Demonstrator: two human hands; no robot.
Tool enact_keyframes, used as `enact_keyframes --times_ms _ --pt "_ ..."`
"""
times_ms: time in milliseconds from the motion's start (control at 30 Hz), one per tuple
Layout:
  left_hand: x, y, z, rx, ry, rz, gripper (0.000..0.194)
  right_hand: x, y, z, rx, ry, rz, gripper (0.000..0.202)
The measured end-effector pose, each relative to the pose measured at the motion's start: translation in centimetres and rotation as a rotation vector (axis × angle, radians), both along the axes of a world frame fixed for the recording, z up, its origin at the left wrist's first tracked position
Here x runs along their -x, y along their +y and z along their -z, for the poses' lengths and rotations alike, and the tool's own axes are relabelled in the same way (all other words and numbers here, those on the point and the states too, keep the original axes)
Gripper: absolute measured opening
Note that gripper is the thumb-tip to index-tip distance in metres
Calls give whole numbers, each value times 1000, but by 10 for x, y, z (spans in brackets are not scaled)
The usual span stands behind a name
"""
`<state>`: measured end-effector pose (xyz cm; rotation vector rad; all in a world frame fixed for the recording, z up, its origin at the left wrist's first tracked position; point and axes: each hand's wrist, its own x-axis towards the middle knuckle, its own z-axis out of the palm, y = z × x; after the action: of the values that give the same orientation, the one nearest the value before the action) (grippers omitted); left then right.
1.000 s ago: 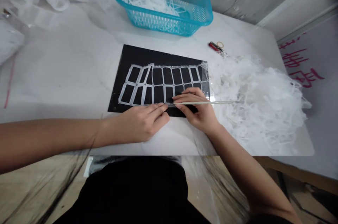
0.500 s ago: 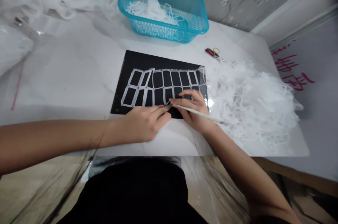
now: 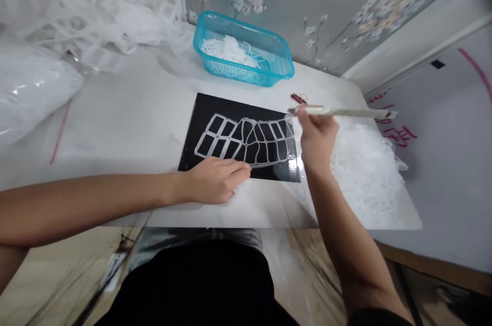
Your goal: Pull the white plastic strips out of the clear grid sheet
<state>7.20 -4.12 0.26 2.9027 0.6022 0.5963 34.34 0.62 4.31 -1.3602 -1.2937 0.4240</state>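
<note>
White lattice (image 3: 253, 139) lies below right hand (image 3: 317, 136), its grip clamped on a stick (image 3: 342, 111).

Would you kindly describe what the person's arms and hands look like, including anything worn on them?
Both arms are bare from the frame edge to the fingers, with no sleeves, gloves, watch or rings visible. The left hand and the right hand show no markings. The right arm may meet a dark sleeve edge at the bottom of the picture, but that is unclear.
</note>
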Motion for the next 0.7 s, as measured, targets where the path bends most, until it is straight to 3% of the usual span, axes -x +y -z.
enact_keyframes --times_ms 133,267,400,500,633,700 --pt "7 12 -7 -133 -302 88 22 39 -74 -1 331 267 -269 13" --pt "8 13 -9 -47 -461 112 19 63 -107 2 396 382 -384 16" --pt "9 5 -12 36 -417 45 23 64 -110 3 417 377 -423 18" --pt "13 -4 -23 20 -412 25 24 53 -105 9 420 317 -407 26" --pt "24 -14 -38 -277 -270 213 32 30 -89 25 398 175 -296 26" --pt "34 -13 -39 -385 -88 171 33 17 -81 32 400 120 -239 24"
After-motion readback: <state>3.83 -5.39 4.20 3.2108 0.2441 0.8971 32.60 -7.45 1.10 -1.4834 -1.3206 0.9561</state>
